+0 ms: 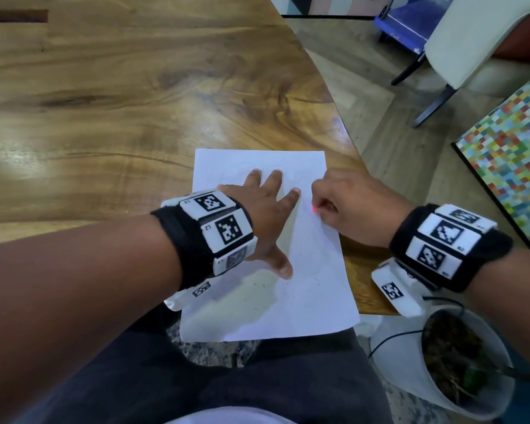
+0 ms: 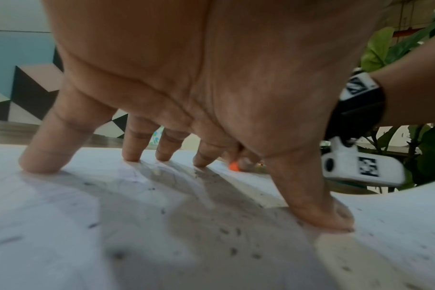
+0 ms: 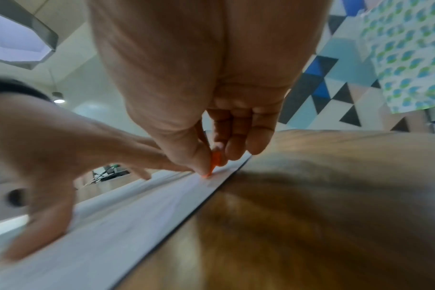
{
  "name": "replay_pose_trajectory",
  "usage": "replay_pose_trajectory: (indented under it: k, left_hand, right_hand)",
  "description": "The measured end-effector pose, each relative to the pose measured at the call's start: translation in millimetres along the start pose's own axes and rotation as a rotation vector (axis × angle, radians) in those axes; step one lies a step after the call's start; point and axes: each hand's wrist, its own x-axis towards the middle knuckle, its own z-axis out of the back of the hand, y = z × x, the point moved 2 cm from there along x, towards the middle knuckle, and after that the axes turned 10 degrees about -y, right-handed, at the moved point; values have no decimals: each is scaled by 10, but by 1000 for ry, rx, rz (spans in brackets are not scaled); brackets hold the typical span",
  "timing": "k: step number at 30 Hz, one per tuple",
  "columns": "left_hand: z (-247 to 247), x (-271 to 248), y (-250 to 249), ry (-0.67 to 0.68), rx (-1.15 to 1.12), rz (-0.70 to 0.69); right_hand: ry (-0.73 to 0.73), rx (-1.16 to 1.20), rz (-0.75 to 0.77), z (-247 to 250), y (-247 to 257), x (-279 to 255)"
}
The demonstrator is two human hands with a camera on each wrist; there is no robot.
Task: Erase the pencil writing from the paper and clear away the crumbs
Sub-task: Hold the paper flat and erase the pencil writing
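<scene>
A white sheet of paper [image 1: 306, 270] lies at the near right edge of the wooden table [image 1: 120, 102], its lower end hanging over the edge. My left hand [image 1: 266, 209] presses it flat with spread fingers. My right hand [image 1: 343, 203] pinches a small orange eraser [image 1: 315, 210] between thumb and fingers, its tip touching the paper near the right edge. The eraser [image 3: 214, 162] shows in the right wrist view and also, as an orange tip, the eraser [image 2: 234, 166] in the left wrist view. Dark eraser crumbs [image 2: 231, 235] are scattered on the paper [image 2: 62, 225]. Faint pencil lines [image 1: 245, 166] remain near its top.
A white pot with a plant [image 1: 453, 368] stands on the floor right of my lap. A colourful mosaic panel [image 1: 514, 166] and a chair [image 1: 459, 50] lie to the right. The table stretches far to the left and back.
</scene>
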Motion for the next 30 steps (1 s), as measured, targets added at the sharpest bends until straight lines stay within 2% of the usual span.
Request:
replay_pose_trajectory:
  k: [5, 7, 12, 15, 20, 26, 30]
  left_hand:
    - [-1, 8, -17, 19, -11, 3]
    - [5, 10, -19, 27, -12, 1]
    - [27, -5, -22, 33, -12, 14]
    - [20, -14, -33, 36, -22, 21]
    - [5, 6, -52, 61, -16, 23]
    - [16, -16, -47, 65, -8, 27]
    - [16, -14, -44, 74, -15, 33]
  right_hand:
    - [94, 41, 207, -73, 208, -415]
    - [92, 22, 156, -64, 178, -338]
    - [-38, -12, -65, 19, -74, 86]
    - [-17, -17, -39, 23, -55, 45]
    - [113, 18, 120, -46, 171, -322]
    - [-4, 1, -35, 31, -91, -50]
    - [21, 9, 21, 26, -61, -138]
